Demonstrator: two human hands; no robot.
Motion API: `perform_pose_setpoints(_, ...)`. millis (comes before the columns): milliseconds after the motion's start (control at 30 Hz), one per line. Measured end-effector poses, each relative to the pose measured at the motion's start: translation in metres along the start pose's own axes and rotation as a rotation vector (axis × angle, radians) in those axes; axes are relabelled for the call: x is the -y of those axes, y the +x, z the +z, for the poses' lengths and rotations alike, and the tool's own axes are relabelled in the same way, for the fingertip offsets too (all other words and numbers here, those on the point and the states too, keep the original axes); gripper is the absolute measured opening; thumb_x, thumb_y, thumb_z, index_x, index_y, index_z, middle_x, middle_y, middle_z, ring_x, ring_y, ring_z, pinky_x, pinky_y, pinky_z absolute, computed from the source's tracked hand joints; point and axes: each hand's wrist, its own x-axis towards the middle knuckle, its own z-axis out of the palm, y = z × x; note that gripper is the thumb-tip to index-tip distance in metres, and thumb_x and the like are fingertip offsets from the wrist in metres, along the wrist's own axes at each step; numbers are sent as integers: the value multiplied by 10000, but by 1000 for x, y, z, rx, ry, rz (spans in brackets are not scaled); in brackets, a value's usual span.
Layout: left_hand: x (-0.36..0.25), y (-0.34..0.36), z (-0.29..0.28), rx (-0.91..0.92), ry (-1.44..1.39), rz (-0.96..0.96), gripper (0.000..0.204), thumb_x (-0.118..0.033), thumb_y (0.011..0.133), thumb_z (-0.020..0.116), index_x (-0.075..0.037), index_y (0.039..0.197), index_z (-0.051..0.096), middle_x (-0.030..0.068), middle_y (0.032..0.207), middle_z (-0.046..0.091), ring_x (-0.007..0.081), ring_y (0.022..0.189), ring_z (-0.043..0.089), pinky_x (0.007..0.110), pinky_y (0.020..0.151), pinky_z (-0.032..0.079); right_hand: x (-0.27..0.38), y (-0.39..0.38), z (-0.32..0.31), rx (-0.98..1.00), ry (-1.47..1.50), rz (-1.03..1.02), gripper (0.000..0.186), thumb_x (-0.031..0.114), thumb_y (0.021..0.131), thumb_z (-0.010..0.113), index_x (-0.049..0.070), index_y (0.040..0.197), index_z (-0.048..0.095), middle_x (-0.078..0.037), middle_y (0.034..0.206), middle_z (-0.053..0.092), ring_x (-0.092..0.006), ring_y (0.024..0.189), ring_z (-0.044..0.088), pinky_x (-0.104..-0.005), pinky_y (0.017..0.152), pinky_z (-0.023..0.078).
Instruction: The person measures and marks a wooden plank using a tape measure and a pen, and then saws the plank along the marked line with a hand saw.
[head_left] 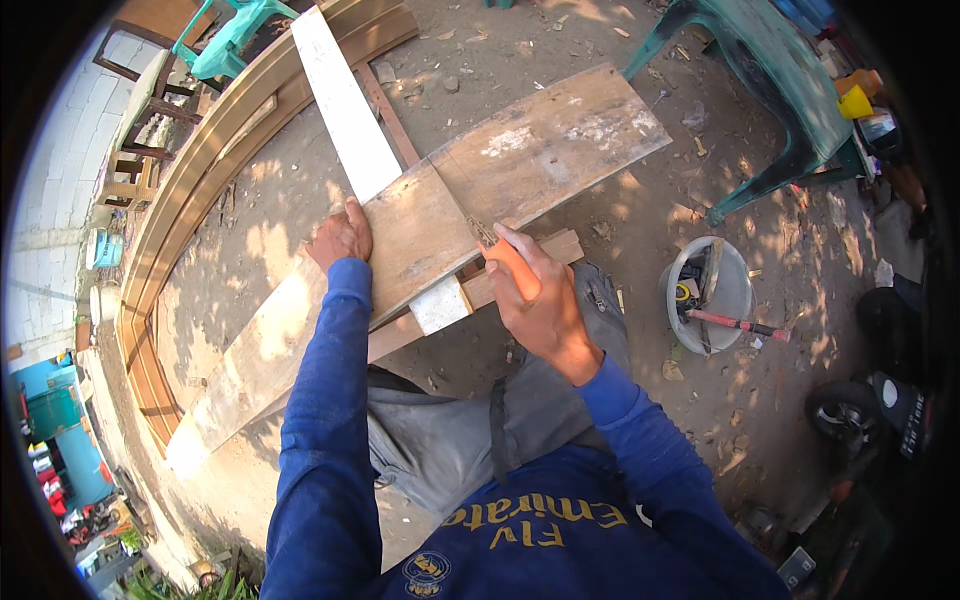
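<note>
A wide, weathered wooden plank lies slantwise in front of me, across a white board and a narrower timber. My left hand grips the plank's far edge, its fingers bent against the wood. In my right hand is the orange handle of a handsaw, with the fingers wrapped round it. The saw meets the plank's near edge, where a thin line crosses the wood. Most of the blade is seen edge-on or hidden.
Long brown door-frame-like timbers lie at the left. To the right stands a whitish bucket holding a red-handled tool and a tape measure. A green plastic table is at the far right, a green chair at the far left.
</note>
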Motion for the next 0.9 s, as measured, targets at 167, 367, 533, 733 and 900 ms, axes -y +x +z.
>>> perform_pose_setpoints(167,18,-3,0,-6,-8,-25,692,-572,1048,360,-55,1065,820,257,1119,759,431,1136,696,637,1191,287,32,-78,-38,63,6,80,535,160,964,664,-71,1430,540,-288,1149,735,-403,1021,758,-407,872,590)
perform_pose_setpoints(367,3,-3,-6,18,2,-1,685,-573,1049,362,-70,1073,827,246,1087,769,426,1129,702,608,1163,321,52,-190,-112,106,-57,145,532,150,953,623,-145,1390,548,-286,1208,735,-351,1080,763,-350,929,599)
perform_pose_setpoints(533,7,-9,-6,-28,-40,20,674,-572,1047,359,-96,1045,836,235,1071,774,414,1094,711,574,1157,333,-4,-54,-18,21,58,-65,476,80,967,652,-71,1410,570,-233,1061,758,-239,818,749,-340,750,585)
perform_pose_setpoints(733,8,-8,-10,33,-39,1,667,-564,1044,365,-91,1041,835,229,1087,774,412,1084,713,576,1142,341,15,-103,-44,76,-122,20,493,77,961,639,-67,1425,559,-231,1063,763,-230,814,747,-328,752,589)
perform_pose_setpoints(900,8,-6,-8,-5,-23,5,675,-567,1043,362,-82,1047,832,242,1089,771,419,1090,712,577,1134,349,30,-209,-112,123,-95,72,522,155,969,604,-146,1390,537,-273,1162,751,-353,1064,768,-355,936,590)
